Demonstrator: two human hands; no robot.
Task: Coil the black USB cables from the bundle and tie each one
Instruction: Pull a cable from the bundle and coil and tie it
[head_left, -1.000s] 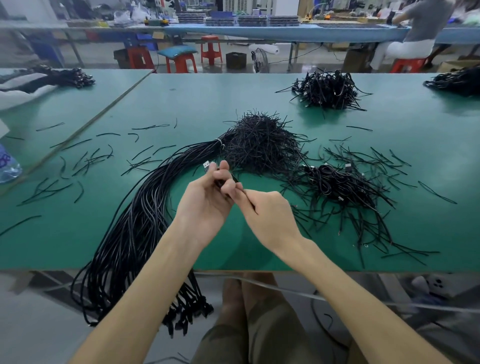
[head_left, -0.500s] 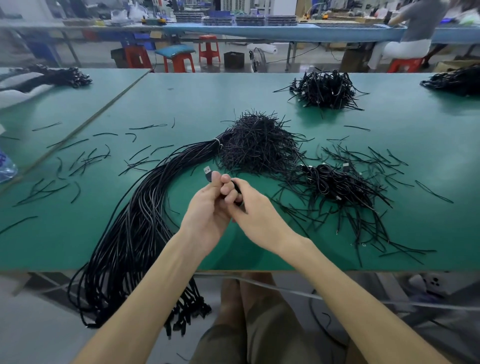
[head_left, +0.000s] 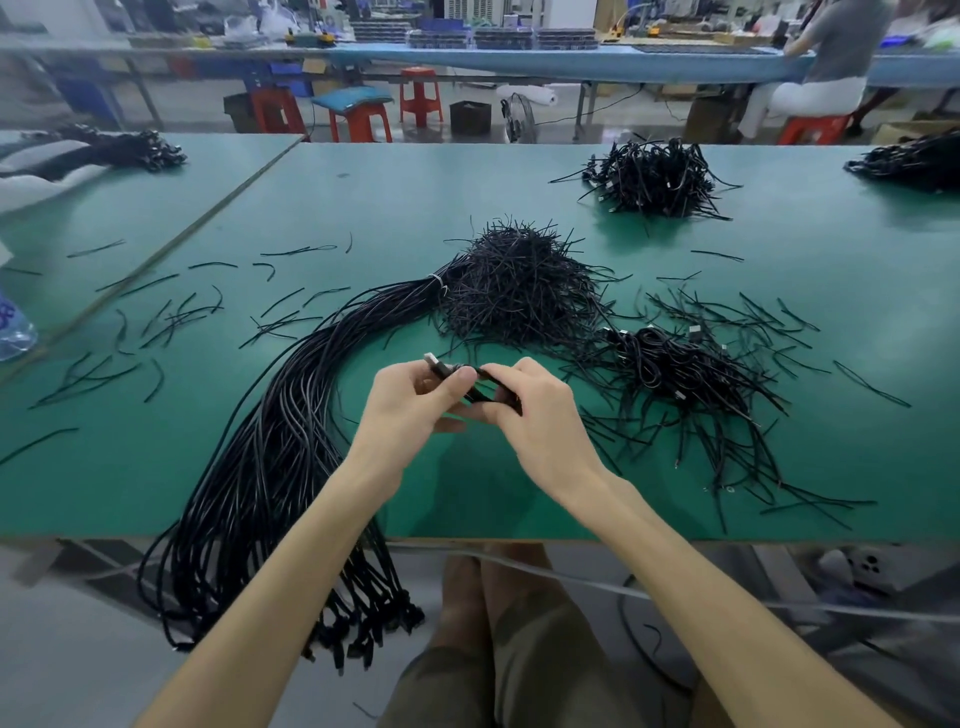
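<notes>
A seated worker holds one black USB cable (head_left: 449, 371) above the green counter (head_left: 395, 197), both hands meeting over its near side. The left hand (head_left: 408, 405) curls its fingers (head_left: 402, 371) around the cable, the silver plug poking out past the thumb. The right hand (head_left: 543, 421) pinches the same cable from the other side. To the left, the long bundle (head_left: 270, 441), cinched by a white band, runs across the counter and droops over its edge. Beyond the hands lies a bristling heap of black ties (head_left: 519, 291), and to the right a pile of coiled cables (head_left: 685, 364). Loose ties (head_left: 171, 317) litter the counter's left side.
</notes>
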